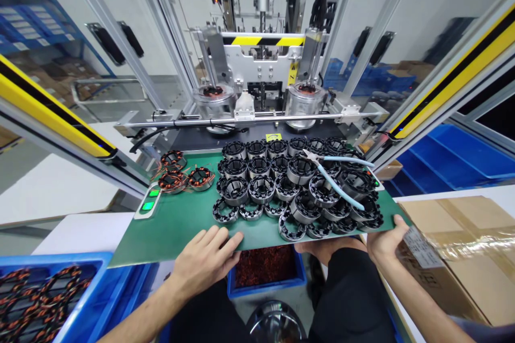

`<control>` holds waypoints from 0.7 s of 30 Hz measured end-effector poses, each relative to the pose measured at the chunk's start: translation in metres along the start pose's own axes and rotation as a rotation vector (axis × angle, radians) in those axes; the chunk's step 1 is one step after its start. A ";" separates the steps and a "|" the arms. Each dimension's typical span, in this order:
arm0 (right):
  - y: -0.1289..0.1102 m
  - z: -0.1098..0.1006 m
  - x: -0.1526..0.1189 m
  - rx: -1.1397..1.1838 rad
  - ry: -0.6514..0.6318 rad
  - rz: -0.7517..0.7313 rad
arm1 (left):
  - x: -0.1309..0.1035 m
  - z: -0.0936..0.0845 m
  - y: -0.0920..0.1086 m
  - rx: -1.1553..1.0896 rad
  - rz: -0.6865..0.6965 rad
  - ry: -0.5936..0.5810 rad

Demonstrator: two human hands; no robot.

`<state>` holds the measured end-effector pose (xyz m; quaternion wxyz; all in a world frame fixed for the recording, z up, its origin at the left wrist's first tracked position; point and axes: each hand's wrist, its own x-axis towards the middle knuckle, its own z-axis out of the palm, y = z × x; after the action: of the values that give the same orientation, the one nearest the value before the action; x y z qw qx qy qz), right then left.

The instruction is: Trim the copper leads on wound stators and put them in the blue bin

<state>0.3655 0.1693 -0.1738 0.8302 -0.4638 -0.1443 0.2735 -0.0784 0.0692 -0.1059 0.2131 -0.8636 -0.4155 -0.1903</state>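
My left hand is at the front edge of a green-topped work table, its fingers bent over the top and its thumb below the edge. My right hand holds the table's front right corner, thumb up at the side and fingers hidden underneath. Between them stand rows of bare motor stator cores, silver rings with black slotted insulation, some stacked. Cutting pliers with light blue handles lie open on the cores at the right. Three stators wound with copper wire sit at the left.
A machine with two round clear-walled fixtures stands behind the table. Green-lit buttons are at the left. A blue bin of wound stators is at lower left, a blue bin of copper scraps below, a cardboard box at right.
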 end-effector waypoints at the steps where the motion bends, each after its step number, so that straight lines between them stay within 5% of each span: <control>1: 0.000 0.000 0.000 0.000 -0.004 0.001 | 0.000 0.000 0.000 0.000 0.000 0.000; 21: -0.001 0.000 -0.003 0.022 0.002 0.009 | 0.001 -0.001 0.001 0.007 0.012 0.009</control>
<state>0.3631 0.1668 -0.1724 0.8342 -0.4556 -0.1383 0.2783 -0.0775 0.0689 -0.1043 0.2192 -0.8643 -0.4102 -0.1912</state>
